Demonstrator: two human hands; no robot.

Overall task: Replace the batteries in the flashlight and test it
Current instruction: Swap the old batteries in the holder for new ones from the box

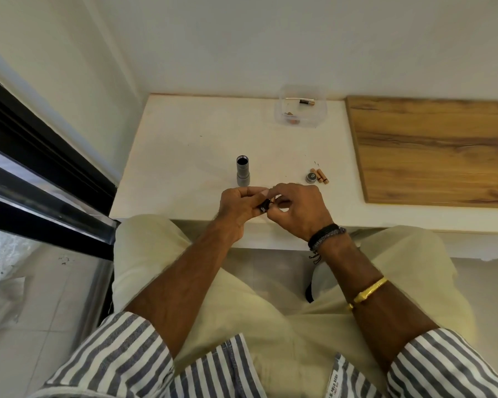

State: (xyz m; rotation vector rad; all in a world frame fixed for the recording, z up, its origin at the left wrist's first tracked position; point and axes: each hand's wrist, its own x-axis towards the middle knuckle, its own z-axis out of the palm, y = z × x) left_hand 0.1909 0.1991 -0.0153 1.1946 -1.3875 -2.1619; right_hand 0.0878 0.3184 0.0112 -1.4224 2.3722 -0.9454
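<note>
A grey flashlight body point(243, 171) stands upright on the white table point(184, 145), its open end up. Its grey end cap point(310, 177) lies to the right, beside two copper-coloured batteries point(321, 176). My left hand point(239, 206) grips a small black battery holder point(264, 207) near the table's front edge. My right hand point(298, 206) meets it from the right, fingers curled and pinching at the holder's end; what the fingertips hold is hidden.
A clear plastic box point(301, 110) with a battery and small copper-coloured pieces sits at the table's back. A wooden board point(434, 147) covers the right side. A black window frame point(41, 173) runs along the left. My knees are below the table edge.
</note>
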